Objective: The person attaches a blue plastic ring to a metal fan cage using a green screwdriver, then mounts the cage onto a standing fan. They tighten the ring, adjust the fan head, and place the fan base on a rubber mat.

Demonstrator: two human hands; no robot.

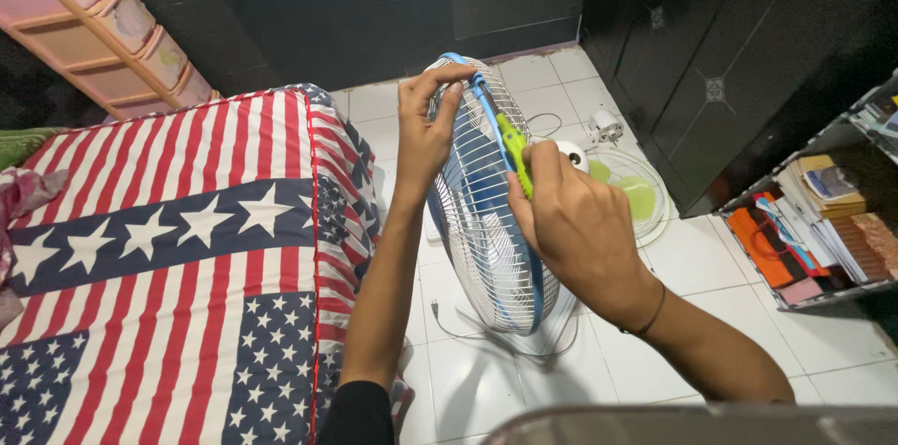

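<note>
A bed draped in a red, white and blue stars-and-stripes cover fills the left half of the frame, its corner reaching toward the centre. Beyond it, at upper left, leans a pink plastic drawer unit. At upper right stands a dark cabinet, and below it, at the right edge, a low shelf packed with books and papers.

On the white tiled floor at centre stands an electric fan, seen edge-on, its white wire grille ringed by a blue band. The left hand curls over the top of the grille, fingers hooked narrow around the rim, apparently to steady the fan upright. The right hand, a thin dark band at its wrist, presses against the blue ring with a bright green tool clasped in its fingers; the tool lies along the ring, which suggests it is being worked at the seam where the two grille halves meet. What kind of tool it is cannot be told.

Behind the fan, right of centre, a second round grille with a pale green centre lies flat on the tiles. Near it sits a small white plug, and a thin cord trails around the fan's base.
</note>
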